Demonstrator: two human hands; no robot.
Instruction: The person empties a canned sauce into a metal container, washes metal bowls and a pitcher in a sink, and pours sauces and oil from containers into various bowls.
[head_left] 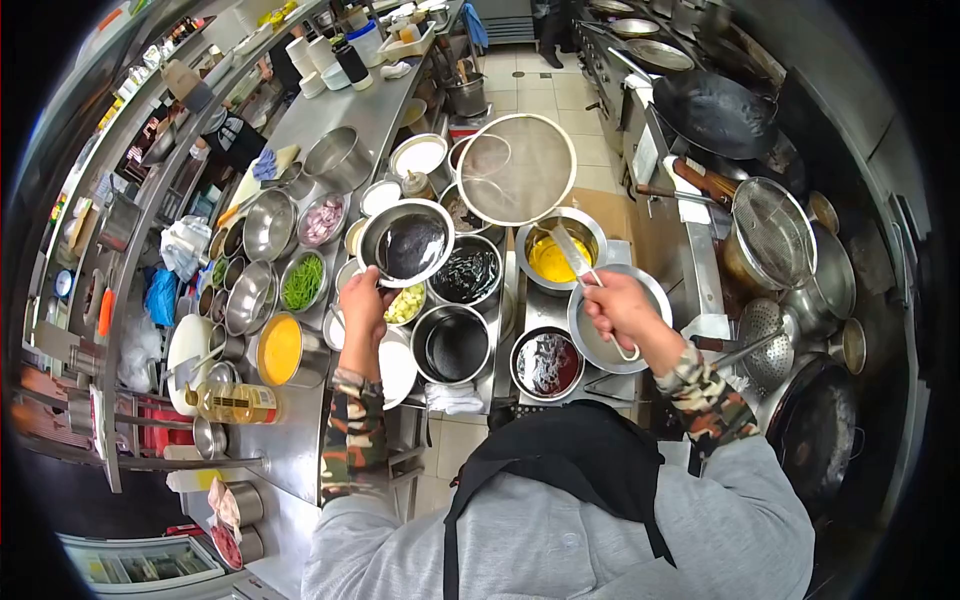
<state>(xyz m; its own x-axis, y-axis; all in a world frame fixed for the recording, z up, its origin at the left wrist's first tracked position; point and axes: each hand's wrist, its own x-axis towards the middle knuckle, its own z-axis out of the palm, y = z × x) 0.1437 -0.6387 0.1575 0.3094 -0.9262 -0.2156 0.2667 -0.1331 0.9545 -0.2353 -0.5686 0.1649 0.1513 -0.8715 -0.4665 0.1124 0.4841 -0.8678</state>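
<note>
My left hand [362,308] grips the near rim of a round metal bowl [445,262] with dark, shiny contents, raised above the other pots. Closed around a long metal handle, my right hand [622,306] holds a large round fine-mesh strainer [517,168], which stretches forward and left. The strainer's handle [572,250] crosses over a pot of yellow liquid [556,258]. Beneath my right hand stands a wide metal basin [655,292]. A pot of glossy black contents [466,270] sits just right of the bowl, with a dark-bottomed pot [452,343] nearer me.
A pot of dark red liquid [547,362] stands close to my body. To the left, a steel counter [300,420] carries chopped greens [302,280], sliced onions [323,218] and a pot of orange liquid [286,350]. Woks [715,112] and strainers [774,232] line the right side.
</note>
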